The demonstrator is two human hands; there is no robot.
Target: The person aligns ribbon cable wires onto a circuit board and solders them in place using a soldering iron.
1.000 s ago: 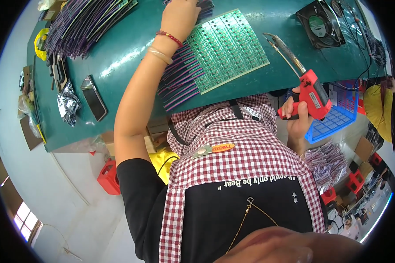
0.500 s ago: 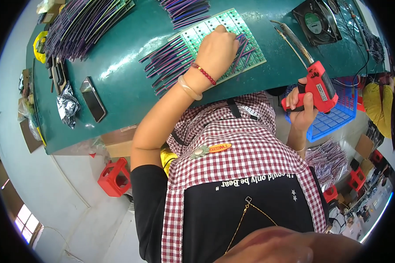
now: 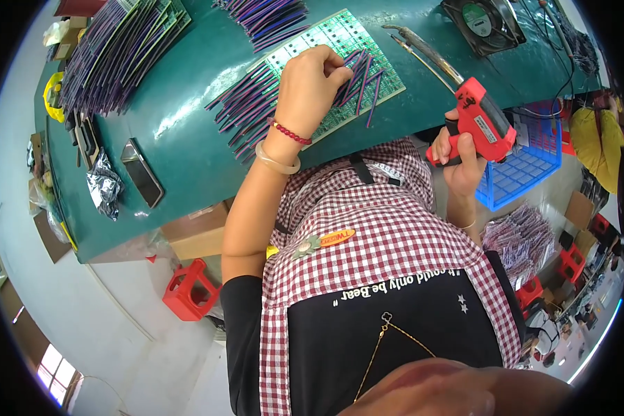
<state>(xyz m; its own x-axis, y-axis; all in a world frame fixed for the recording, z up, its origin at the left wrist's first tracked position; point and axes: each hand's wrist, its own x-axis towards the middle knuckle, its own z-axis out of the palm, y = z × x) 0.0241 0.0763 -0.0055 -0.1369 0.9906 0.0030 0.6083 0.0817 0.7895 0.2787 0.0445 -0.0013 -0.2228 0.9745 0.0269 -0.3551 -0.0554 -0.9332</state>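
Observation:
My left hand (image 3: 308,83), wearing a red bead bracelet and a pale bangle, is closed over a green circuit board panel (image 3: 326,33). Its thumb and forefinger are pinched together; what they hold, if anything, is hidden. Left of it, a row of thin purple-and-black wires (image 3: 246,104) sticks out past the board's edge. More loose wires (image 3: 359,80) lie across the board on its right. My right hand (image 3: 463,158) is wrapped round the handle of a red-and-black soldering gun (image 3: 484,123). Its long tip points up and left, right of the board, apart from it.
Wired strips (image 3: 121,59) are stacked at the far left, with another wire bundle (image 3: 267,21) behind the board. A phone (image 3: 143,173) and crumpled foil (image 3: 104,186) lie at left. A black fan (image 3: 484,26) stands far right. A blue crate (image 3: 523,170) sits below the table's right edge.
The whole view has shifted slightly. My left hand has drawn back leftward across the board, uncovering more loose wires, which lie more spread. The soldering gun's tip has come a little closer to the board.

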